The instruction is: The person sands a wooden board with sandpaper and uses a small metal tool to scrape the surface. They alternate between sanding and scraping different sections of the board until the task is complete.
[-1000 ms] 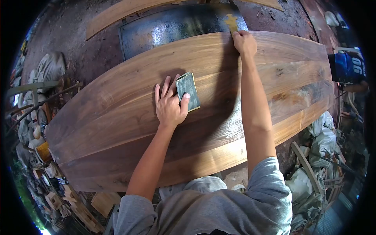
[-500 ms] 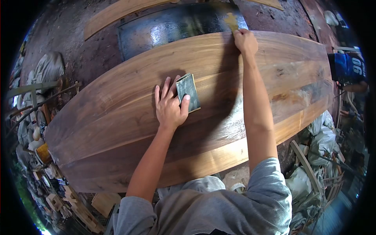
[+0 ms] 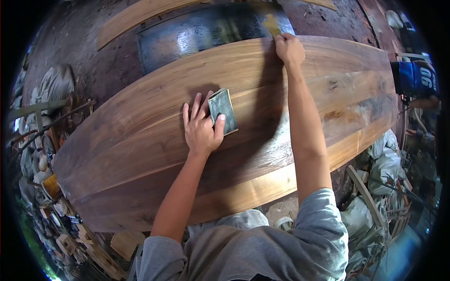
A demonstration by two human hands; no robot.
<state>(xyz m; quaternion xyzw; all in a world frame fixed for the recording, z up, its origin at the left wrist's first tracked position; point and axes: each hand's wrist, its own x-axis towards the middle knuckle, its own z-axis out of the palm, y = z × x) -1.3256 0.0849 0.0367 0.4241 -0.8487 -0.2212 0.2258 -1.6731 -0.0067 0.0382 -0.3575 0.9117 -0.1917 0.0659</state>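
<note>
A long wooden board with curved edges lies across the view. Over its middle, my left hand holds a dark, flat sanding pad between thumb and fingers, the other fingers spread. At the board's far edge, my right hand is wrapped round the handle of a yellowish brush. The brush's far end is blurred and hangs beyond the edge.
A dark glossy panel lies past the far edge, beside a wooden plank. White sacks and a curved wood piece are at right. A person in blue is at the right end. Wood scraps lie lower left.
My right hand and the brush have shifted slightly left. My left hand and the pad sit a little further left in the view, as does the board.
</note>
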